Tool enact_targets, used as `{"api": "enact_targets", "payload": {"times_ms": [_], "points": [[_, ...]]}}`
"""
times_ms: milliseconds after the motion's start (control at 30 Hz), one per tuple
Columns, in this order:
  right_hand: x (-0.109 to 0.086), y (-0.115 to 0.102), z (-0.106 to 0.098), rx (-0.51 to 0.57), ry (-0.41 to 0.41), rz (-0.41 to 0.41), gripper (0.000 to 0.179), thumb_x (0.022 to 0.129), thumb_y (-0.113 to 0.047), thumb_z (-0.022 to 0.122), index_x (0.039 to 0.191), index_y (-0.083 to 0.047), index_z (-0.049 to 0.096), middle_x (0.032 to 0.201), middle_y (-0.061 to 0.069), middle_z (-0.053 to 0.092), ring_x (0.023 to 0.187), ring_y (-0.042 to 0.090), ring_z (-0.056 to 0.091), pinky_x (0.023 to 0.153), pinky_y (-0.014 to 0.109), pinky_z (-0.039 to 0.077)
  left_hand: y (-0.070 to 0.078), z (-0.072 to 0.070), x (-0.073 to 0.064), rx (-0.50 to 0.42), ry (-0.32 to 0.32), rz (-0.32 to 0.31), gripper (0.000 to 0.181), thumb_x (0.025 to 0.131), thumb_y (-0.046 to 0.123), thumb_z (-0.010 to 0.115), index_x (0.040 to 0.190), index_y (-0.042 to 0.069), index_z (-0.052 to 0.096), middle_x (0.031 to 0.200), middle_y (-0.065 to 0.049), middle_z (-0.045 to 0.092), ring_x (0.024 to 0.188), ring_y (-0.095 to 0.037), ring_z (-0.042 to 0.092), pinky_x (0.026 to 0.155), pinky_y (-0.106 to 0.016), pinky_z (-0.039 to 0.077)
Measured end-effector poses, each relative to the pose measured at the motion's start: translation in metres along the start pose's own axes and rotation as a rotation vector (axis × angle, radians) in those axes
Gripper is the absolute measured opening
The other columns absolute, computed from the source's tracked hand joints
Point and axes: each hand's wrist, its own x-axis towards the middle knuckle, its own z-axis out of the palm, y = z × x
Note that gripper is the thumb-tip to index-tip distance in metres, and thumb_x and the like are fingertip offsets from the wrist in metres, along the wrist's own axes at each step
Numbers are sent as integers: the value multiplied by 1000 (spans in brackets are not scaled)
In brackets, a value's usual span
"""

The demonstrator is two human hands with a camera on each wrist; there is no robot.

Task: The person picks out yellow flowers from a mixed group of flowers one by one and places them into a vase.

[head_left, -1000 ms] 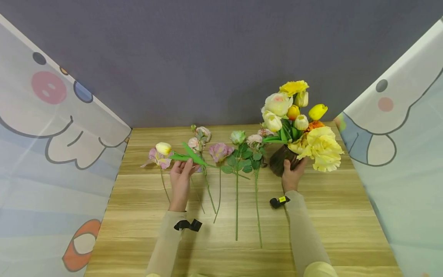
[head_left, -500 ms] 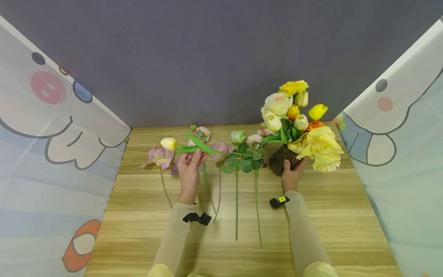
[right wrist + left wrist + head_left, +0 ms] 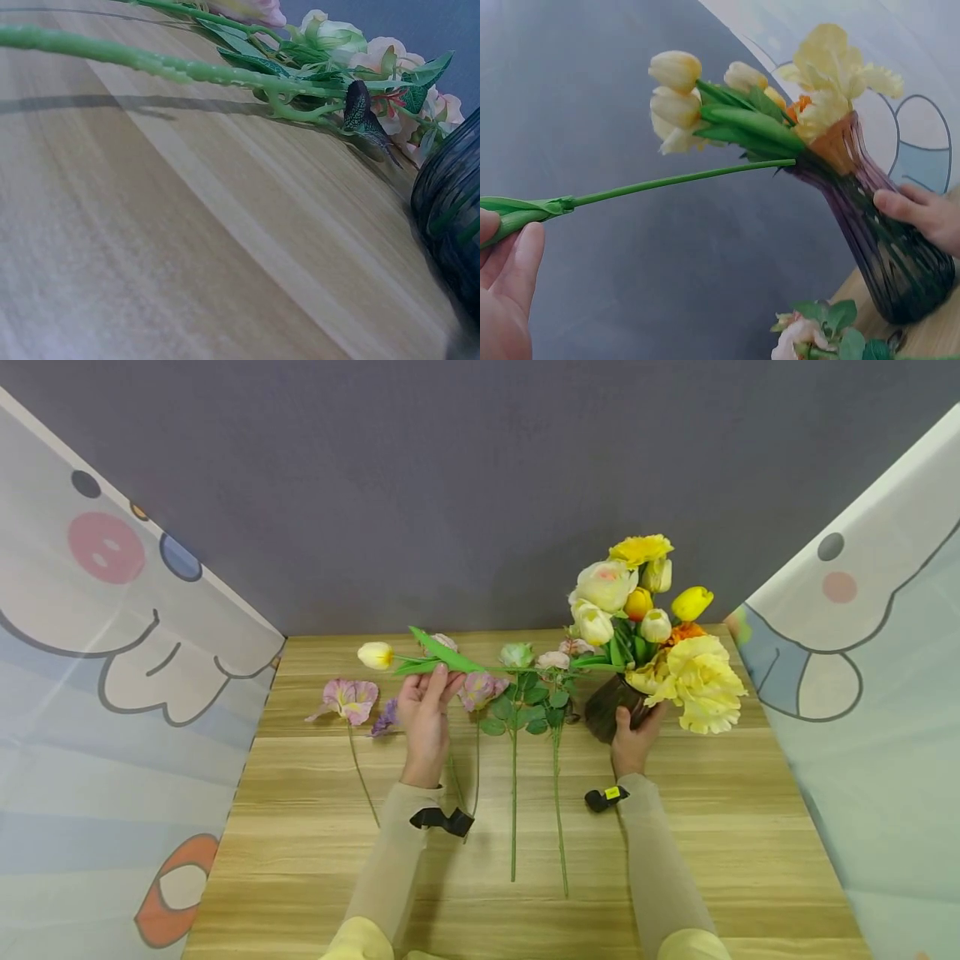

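Note:
My left hand (image 3: 427, 727) pinches a pale yellow tulip (image 3: 375, 655) at its green leaves, holding it raised and nearly level. The bloom points left, and the bare stem (image 3: 682, 178) runs right to the vase mouth. Whether its tip touches the rim I cannot tell. My right hand (image 3: 636, 743) grips the dark ribbed glass vase (image 3: 885, 255), which leans. White and yellow tulips, a cream rose (image 3: 606, 585), orange blooms and a big ruffled yellow flower (image 3: 702, 683) stand in it. In the right wrist view only the vase's side (image 3: 454, 225) shows, without the hand.
Several loose flowers lie on the wooden table (image 3: 300, 860): a pink-purple one (image 3: 351, 700), a small violet one (image 3: 385, 718), a mauve one (image 3: 480, 691), a green rose (image 3: 517, 655) and pale pink roses (image 3: 553, 661). A grey panel (image 3: 450, 510) stands behind.
My left hand has carried the tulip rightward and a little away from me, turning its stem level toward the vase. The right hand and vase have stayed in place.

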Motion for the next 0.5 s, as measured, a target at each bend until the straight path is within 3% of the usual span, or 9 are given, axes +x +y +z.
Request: {"api": "enact_targets", "payload": {"times_ms": [267, 500], "points": [[1, 0, 0, 9, 3, -7, 95, 89, -47, 79, 160, -4, 33, 164, 13, 36, 155, 25, 27, 129, 38, 16, -3, 14, 0, -34, -38, 4, 12, 104, -3, 54, 104, 3, 64, 90, -4, 74, 82, -13, 75, 83, -28, 62], [0, 1, -1, 6, 4, -5, 93, 91, -46, 79, 160, -3, 33, 163, 13, 37, 155, 25, 28, 128, 37, 16, -4, 19, 0, -2, -51, 10, 11, 104, -3, 55, 107, 3, 63, 93, -5, 73, 84, -14, 75, 84, -29, 62]]}}
